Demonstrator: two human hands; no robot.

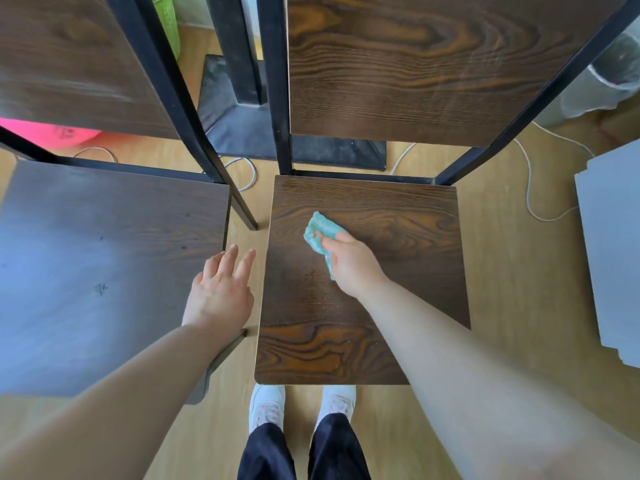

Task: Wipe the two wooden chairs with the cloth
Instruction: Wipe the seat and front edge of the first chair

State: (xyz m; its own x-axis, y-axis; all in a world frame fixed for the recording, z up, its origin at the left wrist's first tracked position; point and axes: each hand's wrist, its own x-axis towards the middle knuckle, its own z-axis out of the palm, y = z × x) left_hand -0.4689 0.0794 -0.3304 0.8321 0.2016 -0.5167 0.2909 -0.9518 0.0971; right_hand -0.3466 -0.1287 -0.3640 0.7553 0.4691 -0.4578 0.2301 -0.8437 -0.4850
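A: Where is the crumpled teal cloth (320, 230) lying?

B: It is lying on the seat of the brown wood-grain, black-framed right chair (381, 323), near the seat's middle. The right hand (349, 261) is gripping it, fingers curling round the bunched fabric.

A: And the left hand (221, 289)?

B: It is holding nothing. Its fingers are stretching out straight and slightly spread between the 2 seats, by the edge of the dark wooden left chair (86, 265). I cannot tell whether it is touching it.

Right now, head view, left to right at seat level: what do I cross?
dark wooden seat of the left chair → left hand, open → teal cloth → right hand gripping it → grey flat panel
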